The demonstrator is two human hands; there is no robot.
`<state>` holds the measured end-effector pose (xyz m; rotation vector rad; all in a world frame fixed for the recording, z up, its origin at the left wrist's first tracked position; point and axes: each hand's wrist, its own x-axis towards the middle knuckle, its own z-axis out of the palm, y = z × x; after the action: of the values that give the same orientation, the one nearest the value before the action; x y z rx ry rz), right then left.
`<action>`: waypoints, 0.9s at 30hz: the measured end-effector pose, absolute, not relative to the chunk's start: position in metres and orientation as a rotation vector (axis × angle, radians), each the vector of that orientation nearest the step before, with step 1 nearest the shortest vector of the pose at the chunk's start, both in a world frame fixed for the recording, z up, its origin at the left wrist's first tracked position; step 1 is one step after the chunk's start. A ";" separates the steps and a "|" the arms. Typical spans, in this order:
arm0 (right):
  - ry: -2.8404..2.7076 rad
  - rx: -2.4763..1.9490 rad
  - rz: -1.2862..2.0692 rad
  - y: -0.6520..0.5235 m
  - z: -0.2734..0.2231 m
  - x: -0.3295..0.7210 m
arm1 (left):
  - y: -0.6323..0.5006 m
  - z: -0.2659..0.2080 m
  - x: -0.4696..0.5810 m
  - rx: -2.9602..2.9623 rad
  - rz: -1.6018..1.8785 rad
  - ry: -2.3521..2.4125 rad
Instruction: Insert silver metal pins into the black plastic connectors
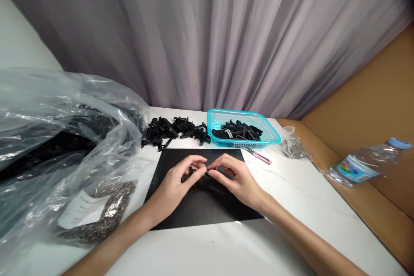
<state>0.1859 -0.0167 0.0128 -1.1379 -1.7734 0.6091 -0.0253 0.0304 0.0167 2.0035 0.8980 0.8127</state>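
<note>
My left hand [179, 181] and my right hand [234, 179] meet fingertip to fingertip over a black mat [200, 207] on the white table. Between the fingers sits a small black plastic part [193, 173], gripped by the left hand; the right hand's fingertips pinch something tiny at its end, too small to make out. A pile of loose black plastic parts [174, 131] lies just beyond the mat. To its right stands a turquoise basket [242, 117] with more black parts inside.
A large clear plastic bag [48, 138] of black parts fills the left side, with a smaller bag of small metal pieces [110, 213] in front. Pink-handled cutter [260, 156], small bag of metal pieces [293, 146], water bottle [365, 166] on cardboard at right.
</note>
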 end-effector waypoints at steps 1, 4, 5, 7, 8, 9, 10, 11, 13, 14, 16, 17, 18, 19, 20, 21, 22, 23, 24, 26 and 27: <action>-1.747 -1.155 0.576 -0.016 0.011 0.185 | 0.034 0.015 -0.025 1.911 0.742 0.827; -1.680 -1.224 0.438 -0.015 0.003 0.182 | 0.043 0.014 -0.024 1.796 0.773 0.788; -1.714 -1.231 0.404 -0.016 0.000 0.182 | 0.045 0.016 -0.025 1.789 0.823 0.834; -1.870 -1.226 0.340 -0.022 -0.007 0.182 | 0.047 0.021 -0.027 1.764 0.942 0.932; -1.967 -1.224 0.305 -0.026 -0.010 0.182 | 0.048 0.024 -0.028 1.742 0.986 0.961; -2.060 -1.222 0.271 -0.030 -0.013 0.182 | 0.048 0.027 -0.029 1.704 1.033 0.973; -2.132 -1.225 0.239 -0.033 -0.015 0.183 | 0.048 0.029 -0.030 1.661 1.061 0.977; -2.184 -1.230 0.209 -0.036 -0.016 0.183 | 0.048 0.031 -0.030 1.618 1.081 0.979; -2.265 -1.238 0.157 -0.041 -0.018 0.183 | 0.047 0.031 -0.031 1.550 1.095 0.973; -2.297 -1.242 0.134 -0.042 -0.018 0.182 | 0.047 0.030 -0.030 1.528 1.096 0.967; -2.350 -1.252 0.114 -0.042 -0.017 0.181 | 0.046 0.027 -0.030 1.506 1.096 0.955; -2.363 -1.255 0.119 -0.042 -0.016 0.180 | 0.046 0.025 -0.029 1.502 1.094 0.955; -2.357 -1.258 0.136 -0.041 -0.015 0.178 | 0.046 0.023 -0.029 1.499 1.091 0.961; -2.331 -1.263 0.157 -0.040 -0.015 0.178 | 0.046 0.020 -0.028 1.497 1.087 0.972; -2.291 -1.269 0.178 -0.039 -0.014 0.177 | 0.046 0.018 -0.028 1.494 1.082 0.988; -2.242 -1.277 0.196 -0.037 -0.013 0.176 | 0.046 0.016 -0.027 1.489 1.075 1.002; -2.194 -1.288 0.211 -0.036 -0.013 0.176 | 0.046 0.014 -0.026 1.484 1.069 1.012; -2.153 -1.298 0.222 -0.034 -0.013 0.177 | 0.046 0.012 -0.026 1.480 1.062 1.016; -2.125 -1.307 0.231 -0.033 -0.013 0.178 | 0.046 0.011 -0.025 1.476 1.058 1.013; -2.095 -1.312 0.250 -0.032 -0.013 0.182 | 0.045 0.010 -0.023 1.468 1.060 0.990; -2.086 -1.311 0.261 -0.033 -0.014 0.184 | 0.044 0.010 -0.022 1.463 1.059 0.970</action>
<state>0.1838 -0.0326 -0.0138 -1.3108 -2.0857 0.2608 -0.0219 0.0439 0.0099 1.4634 0.9702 1.0593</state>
